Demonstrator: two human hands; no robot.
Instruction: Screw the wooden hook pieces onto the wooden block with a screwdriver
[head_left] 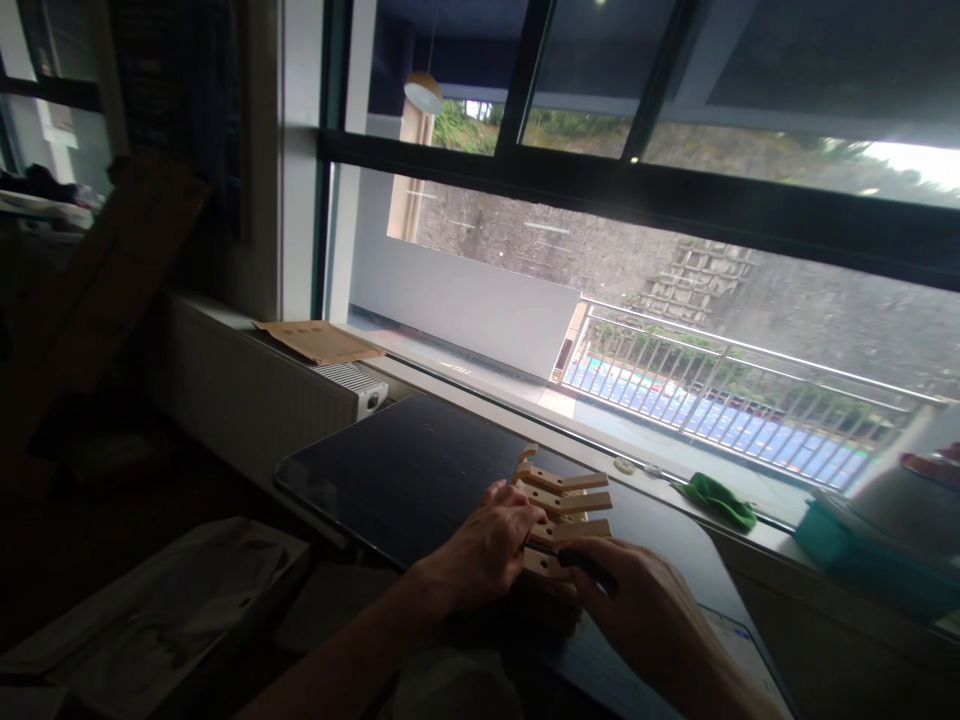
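Note:
A light wooden frame [566, 503] with several angled slats and dark round holes stands on the dark table [397, 460]. My left hand [491, 540] is closed around the frame's left side, its fingers curled over the wood. On the near right, my right hand [645, 595] is wrapped around a black-handled tool [589, 568], whose end points at the nearest slat. The tool's tip is too dark and small to make out, and I cannot tell whether it touches the wood. The frame's lower part lies in shadow and partly behind my hands.
Beyond the table runs a windowsill holding a green cloth item [716, 502], a small tape roll [624, 466] and a teal box [870, 550]. A brown envelope [319, 342] lies over the radiator [262, 385]. A flat dark device [739, 640] rests at the table's right edge.

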